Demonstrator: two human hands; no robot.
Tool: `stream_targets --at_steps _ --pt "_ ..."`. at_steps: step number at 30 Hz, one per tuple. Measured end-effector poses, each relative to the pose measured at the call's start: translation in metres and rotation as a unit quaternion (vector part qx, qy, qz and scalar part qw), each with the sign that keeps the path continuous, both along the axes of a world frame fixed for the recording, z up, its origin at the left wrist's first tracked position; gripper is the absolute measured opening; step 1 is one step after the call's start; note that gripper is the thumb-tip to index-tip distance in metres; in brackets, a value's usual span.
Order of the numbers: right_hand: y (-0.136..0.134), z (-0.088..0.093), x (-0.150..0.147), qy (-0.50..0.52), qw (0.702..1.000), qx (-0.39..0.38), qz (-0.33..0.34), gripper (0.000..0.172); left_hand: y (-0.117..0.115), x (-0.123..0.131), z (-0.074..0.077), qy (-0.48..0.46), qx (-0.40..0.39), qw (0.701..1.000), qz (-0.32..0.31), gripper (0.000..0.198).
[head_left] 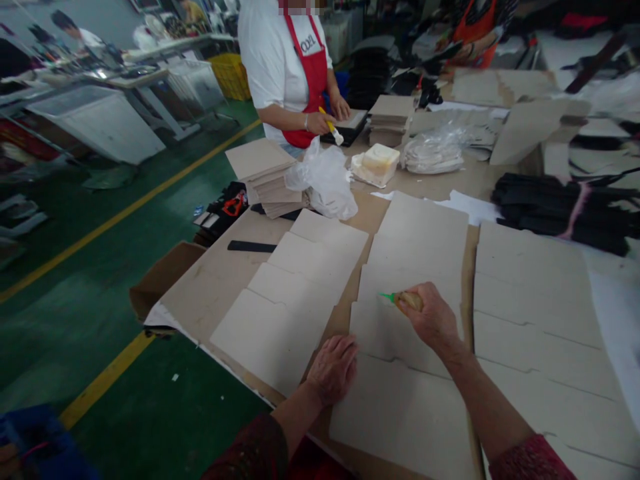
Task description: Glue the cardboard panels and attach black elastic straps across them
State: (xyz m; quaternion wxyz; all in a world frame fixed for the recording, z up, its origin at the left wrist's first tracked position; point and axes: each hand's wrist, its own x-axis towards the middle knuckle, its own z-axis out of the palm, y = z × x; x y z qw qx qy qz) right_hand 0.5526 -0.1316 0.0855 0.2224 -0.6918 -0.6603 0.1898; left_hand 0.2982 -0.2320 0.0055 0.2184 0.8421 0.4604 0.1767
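A green floor [150,220] is seen at 9 o'clock. On the table [200,293], boards [385,333] are laid in three rows, the middle one at 4 o'clock. At 6 o'clock, the left grip [333,370] is laid loose at their edge; they are best kept still. At 4 o'clock, a small bottle [411,301] is held in the right grip [434,320]; its green tip [388,296] should be kept low and moved slowly.

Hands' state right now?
Left hand: open, nothing visibly held, at edge of flat grey cardboard sheet.
Right hand: closed around yellowish bottle with green nozzle.
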Motion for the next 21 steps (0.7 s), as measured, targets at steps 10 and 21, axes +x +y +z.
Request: stream_targets --at_steps 10,21 --pt "0.01 0.01 -0.015 -0.124 0.99 -0.032 0.06 0.016 0.058 0.022 0.009 -0.045 0.034 0.997 0.06 0.025" --pt "0.018 0.027 -0.025 -0.212 0.972 -0.014 0.104 0.01 0.121 0.041 -0.027 0.026 0.063 0.998 0.007 0.034"
